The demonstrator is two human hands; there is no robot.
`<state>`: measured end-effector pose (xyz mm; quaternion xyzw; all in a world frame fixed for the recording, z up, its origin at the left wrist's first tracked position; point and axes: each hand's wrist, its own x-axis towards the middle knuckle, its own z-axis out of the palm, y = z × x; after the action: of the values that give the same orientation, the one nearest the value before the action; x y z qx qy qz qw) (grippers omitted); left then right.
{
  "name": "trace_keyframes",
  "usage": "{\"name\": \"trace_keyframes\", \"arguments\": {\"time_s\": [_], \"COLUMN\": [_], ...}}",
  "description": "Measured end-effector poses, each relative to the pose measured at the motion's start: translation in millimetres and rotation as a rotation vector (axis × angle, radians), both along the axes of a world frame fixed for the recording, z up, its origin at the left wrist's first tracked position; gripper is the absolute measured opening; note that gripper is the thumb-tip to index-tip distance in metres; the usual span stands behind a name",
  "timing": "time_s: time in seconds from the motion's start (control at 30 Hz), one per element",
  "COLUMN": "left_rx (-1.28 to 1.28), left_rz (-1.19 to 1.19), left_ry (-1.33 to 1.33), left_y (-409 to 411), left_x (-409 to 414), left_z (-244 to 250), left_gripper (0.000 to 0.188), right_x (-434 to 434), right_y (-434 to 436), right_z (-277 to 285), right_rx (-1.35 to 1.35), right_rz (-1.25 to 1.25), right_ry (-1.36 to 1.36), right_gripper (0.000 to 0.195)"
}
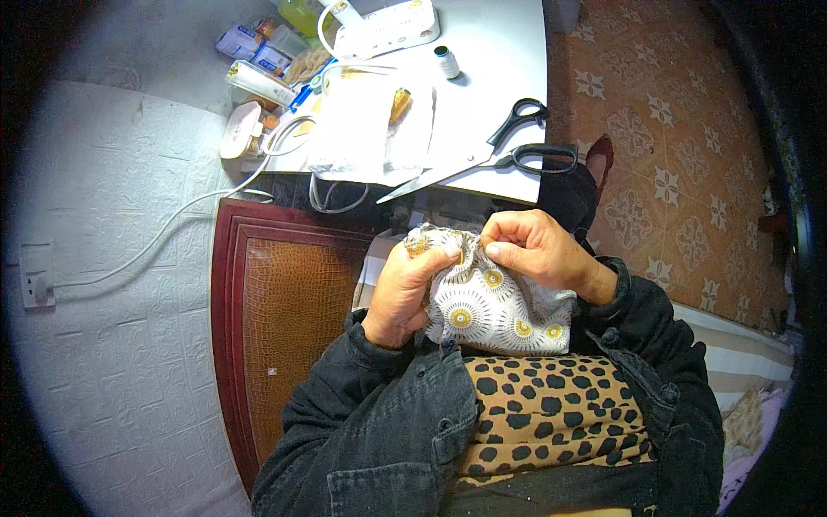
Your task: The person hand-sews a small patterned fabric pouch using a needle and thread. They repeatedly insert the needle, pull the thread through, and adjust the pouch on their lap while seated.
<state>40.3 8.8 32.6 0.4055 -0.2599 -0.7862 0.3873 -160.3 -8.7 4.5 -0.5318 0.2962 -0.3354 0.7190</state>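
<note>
A white cloth [460,316] printed with yellow-centred starburst circles hangs bunched over my lap. My left hand [404,291] grips its gathered upper left part, thumb pressed on top of the folds. At the upper edge, the thumb and forefinger of my right hand [539,249] pinch close together at the fabric. Whether a needle or thread is between those fingertips is too small to tell. Large black-handled scissors [481,158] lie with their blades apart on the white table [497,39] just beyond my hands, handles jutting past its right edge.
On the table are a thread spool [446,63], a gold thread cone [400,105], a white power strip [387,29] and a soap-dish-like box [241,131]. A white cable [174,223] runs to a wall socket [37,276]. A brown panelled headboard [297,304] stands at left.
</note>
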Motion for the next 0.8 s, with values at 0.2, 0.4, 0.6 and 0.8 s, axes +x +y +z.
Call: {"name": "trace_keyframes", "arguments": {"time_s": [0.2,0.4,0.6,0.8], "left_rx": [-0.006,0.0,0.016,-0.013], "left_rz": [-0.002,-0.001,0.027,0.057], "left_ry": [0.039,0.019,0.009,0.01], "left_y": [0,2,4,5], "left_x": [-1,-4,-9,-8], "left_z": [-1,1,-4,-8], "left_gripper": [0.022,0.019,0.02,0.018], "right_x": [2,5,12,20], "right_y": [3,7,8,4], "right_z": [-4,4,0,5], "right_rx": [0.006,0.009,-0.111,-0.818], "right_rz": [-0.041,-0.081,-0.14,-0.256], "right_ry": [-0.01,-0.003,0.003,0.239], "right_gripper": [0.011,0.01,0.019,0.022]}}
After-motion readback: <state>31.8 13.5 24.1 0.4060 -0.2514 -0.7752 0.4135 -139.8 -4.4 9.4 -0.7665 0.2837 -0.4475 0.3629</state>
